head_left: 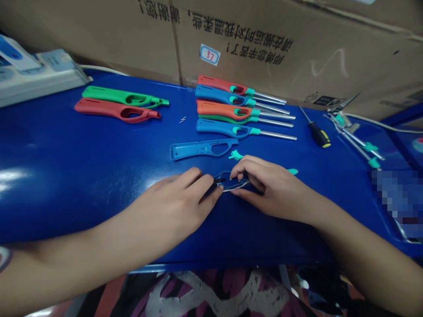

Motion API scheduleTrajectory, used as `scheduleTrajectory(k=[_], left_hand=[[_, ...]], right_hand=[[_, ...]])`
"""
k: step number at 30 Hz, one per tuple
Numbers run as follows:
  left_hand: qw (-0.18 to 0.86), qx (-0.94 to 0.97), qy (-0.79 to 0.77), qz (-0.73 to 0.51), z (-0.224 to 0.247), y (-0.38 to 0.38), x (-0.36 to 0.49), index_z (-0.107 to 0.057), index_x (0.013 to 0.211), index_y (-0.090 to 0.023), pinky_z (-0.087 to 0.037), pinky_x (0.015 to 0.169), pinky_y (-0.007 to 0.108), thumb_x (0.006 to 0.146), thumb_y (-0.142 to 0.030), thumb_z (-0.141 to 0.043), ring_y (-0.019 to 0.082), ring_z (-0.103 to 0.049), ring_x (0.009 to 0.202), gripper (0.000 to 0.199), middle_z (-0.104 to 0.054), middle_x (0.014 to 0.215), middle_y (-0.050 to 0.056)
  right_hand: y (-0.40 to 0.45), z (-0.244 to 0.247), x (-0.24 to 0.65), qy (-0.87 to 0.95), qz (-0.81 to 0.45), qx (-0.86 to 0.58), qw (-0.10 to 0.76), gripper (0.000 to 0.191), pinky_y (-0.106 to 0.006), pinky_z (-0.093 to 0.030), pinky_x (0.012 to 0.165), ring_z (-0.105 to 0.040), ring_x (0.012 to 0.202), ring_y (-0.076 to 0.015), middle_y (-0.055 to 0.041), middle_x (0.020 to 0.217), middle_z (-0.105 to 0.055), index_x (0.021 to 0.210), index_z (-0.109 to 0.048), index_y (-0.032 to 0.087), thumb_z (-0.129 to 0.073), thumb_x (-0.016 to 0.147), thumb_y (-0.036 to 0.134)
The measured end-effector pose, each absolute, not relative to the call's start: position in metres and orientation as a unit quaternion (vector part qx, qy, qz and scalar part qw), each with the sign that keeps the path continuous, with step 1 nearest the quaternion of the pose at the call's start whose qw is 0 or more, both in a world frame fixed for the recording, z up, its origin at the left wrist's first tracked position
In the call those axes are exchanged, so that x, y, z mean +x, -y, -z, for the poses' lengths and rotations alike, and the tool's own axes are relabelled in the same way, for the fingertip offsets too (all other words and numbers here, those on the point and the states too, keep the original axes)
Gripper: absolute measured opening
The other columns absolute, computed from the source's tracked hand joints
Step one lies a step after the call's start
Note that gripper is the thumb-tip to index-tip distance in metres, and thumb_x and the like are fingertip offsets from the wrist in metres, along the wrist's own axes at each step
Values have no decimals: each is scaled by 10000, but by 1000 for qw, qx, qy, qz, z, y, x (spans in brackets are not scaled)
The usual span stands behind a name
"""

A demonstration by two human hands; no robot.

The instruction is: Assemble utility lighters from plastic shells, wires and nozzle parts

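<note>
My left hand (pixel 188 198) is closed, thumb and fingers pinched at the left part of a blue lighter shell (pixel 225 175) with a black piece and white wire in it. Curled around the shell's right part is my right hand (pixel 269 187), its thumb below and fingers above. Just behind them lie an empty blue shell half (pixel 203 149) and a small teal trigger piece (pixel 235 155). A teal tip (pixel 292 171) shows beyond my right hand. The palms hide much of the held shell.
Assembled lighters (pixel 228 111) with metal tubes lie behind my hands. Green (pixel 112 94) and red handles (pixel 102 108) are at left, near a power strip (pixel 49 72). A screwdriver (pixel 319 134) and metal tubes (pixel 360 141) lie right. A cardboard box (pixel 132 48) stands behind.
</note>
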State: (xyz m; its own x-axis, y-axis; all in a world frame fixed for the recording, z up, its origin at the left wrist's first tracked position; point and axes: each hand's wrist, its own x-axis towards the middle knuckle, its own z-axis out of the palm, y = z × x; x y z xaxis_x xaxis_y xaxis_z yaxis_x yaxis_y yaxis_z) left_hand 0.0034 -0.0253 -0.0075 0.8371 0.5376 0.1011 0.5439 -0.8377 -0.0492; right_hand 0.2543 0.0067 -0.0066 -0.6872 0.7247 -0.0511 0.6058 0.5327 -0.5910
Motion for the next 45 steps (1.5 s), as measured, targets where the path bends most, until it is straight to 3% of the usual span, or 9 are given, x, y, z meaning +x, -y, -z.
scheduleTrajectory(k=[5, 8, 13, 18, 22, 26, 32, 38, 45], left_hand=[[12, -965, 256, 63, 4, 24, -1, -678, 1125, -99, -588, 641, 402, 929, -78, -455, 304, -636, 914, 298, -684, 1073, 152], [-45, -956, 276, 88, 5, 24, -5, -623, 1199, -115, -579, 684, 393, 960, -120, -473, 281, -640, 930, 283, -688, 1083, 126], [-118, -915, 366, 119, 11, 23, -7, -541, 1255, -176, -535, 635, 363, 1018, -245, -476, 252, -658, 852, 255, -679, 986, 76], [-158, -897, 394, 127, 10, 19, -8, -555, 1183, -229, -533, 692, 357, 990, -276, -552, 238, -667, 868, 198, -675, 1004, 51], [-134, -913, 367, 121, 9, 18, -7, -561, 1233, -228, -539, 696, 361, 1004, -255, -522, 236, -650, 870, 234, -672, 968, 42], [-79, -943, 312, 89, 8, 21, -3, -590, 1253, -219, -573, 710, 383, 972, -159, -504, 272, -635, 970, 300, -672, 1074, 78], [37, -956, 284, 61, 5, 27, 4, -709, 1099, -132, -576, 544, 365, 915, -83, -472, 297, -666, 850, 305, -692, 1041, 145], [68, -957, 275, 66, 4, 29, 7, -723, 1102, -103, -575, 515, 347, 873, -40, -480, 288, -676, 814, 339, -708, 1008, 150], [41, -962, 266, 48, 5, 32, 10, -712, 1128, -105, -570, 516, 337, 872, -45, -498, 289, -668, 850, 339, -698, 1063, 152]], right_hand=[[-7, 10, 255, 862, -315, -378, 121, 86, -250, -393, 683, -474, 698, -83, 15, 1029, -594, 1011, -590, 214, -612, 944, 164], [-8, 10, 254, 846, -338, -393, 127, 75, -246, -373, 616, -402, 592, -64, 31, 969, -595, 934, -583, 205, -657, 924, 191], [-6, 9, 255, 864, -311, -380, 112, 109, -248, -384, 651, -441, 639, -77, 11, 1030, -608, 1053, -599, 211, -613, 949, 181], [-4, 9, 254, 872, -293, -379, 104, 67, -254, -390, 674, -510, 709, -99, 8, 1006, -608, 1001, -581, 213, -589, 951, 168], [-4, 7, 254, 871, -292, -382, 100, 85, -266, -421, 717, -576, 843, -135, -17, 1037, -620, 1049, -584, 213, -585, 965, 222], [-5, 7, 256, 879, -297, -358, 105, 115, -276, -445, 779, -592, 940, -151, -36, 1065, -623, 1072, -594, 208, -507, 998, 200], [-4, 8, 257, 885, -274, -366, 91, 134, -287, -459, 752, -605, 929, -163, -46, 1086, -622, 1070, -585, 216, -465, 1012, 199], [1, 1, 251, 903, -213, -372, 38, 142, -298, -446, 648, -608, 830, -178, -70, 1071, -615, 1073, -553, 191, -431, 1023, 243], [7, 3, 241, 922, -104, -372, -37, 336, -307, -311, 494, -539, 629, -162, -72, 996, -580, 984, -550, 156, -536, 986, 491]])
